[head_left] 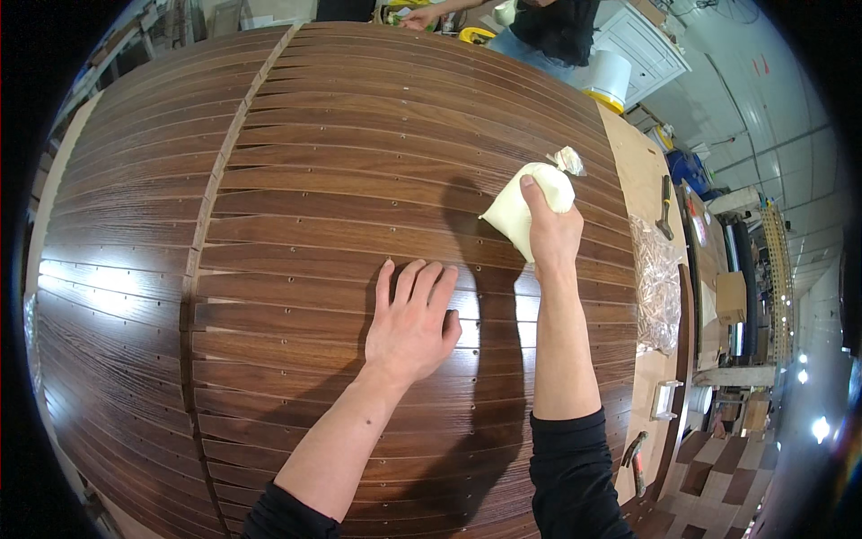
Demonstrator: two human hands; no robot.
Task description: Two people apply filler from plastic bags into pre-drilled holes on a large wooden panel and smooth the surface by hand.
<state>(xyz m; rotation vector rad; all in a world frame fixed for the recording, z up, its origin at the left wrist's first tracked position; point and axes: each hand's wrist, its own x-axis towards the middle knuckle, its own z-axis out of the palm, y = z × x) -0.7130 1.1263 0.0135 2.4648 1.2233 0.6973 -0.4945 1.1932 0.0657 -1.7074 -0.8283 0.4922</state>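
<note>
My right hand (555, 232) is wrapped round a pale yellow, filled plastic bag (510, 208). It looks like a piping bag, with its twisted, knotted end at the upper right and a pointed corner aimed left. The bag is held over dark brown wood-grain strips (359, 180), which lie side by side with small holes along them; its shadow falls on them. My left hand (411, 316) rests on the strips nearer to me, palm down with fingers spread, and holds nothing. What is inside the bag shows only as a pale yellow mass.
Along the right table edge (628, 153) lie a hammer (665, 207), a clear bag of wooden dowels (657, 287), a small white fitting (664, 401) and another hammer (637, 463). A person in black (557, 31) stands at the far side, near a white bucket (608, 79).
</note>
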